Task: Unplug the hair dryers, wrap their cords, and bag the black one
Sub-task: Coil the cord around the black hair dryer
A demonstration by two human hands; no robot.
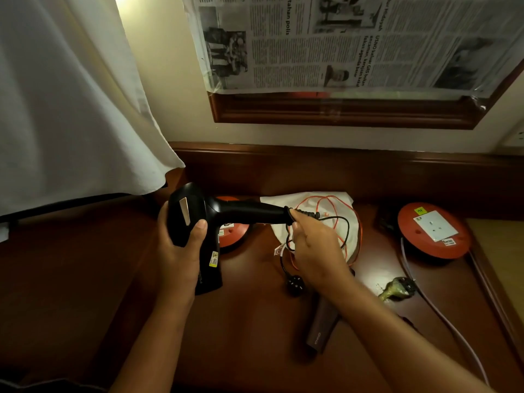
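Black dryer [198, 219]: held above the dark wooden desk [249, 336], handle pointing right.
Hidden: second dryer [321, 327] lies on the desk, partly covered by the right forearm; its colour is hard to judge.
Left hand [178, 251]: fingers wrapped round the dryer's body.
Right hand [314, 251]: fingers pinching the black cord [344, 231] at the handle's end.
Plug [295, 285]: resting on the desk.
White bag [312, 202]: behind the hands.
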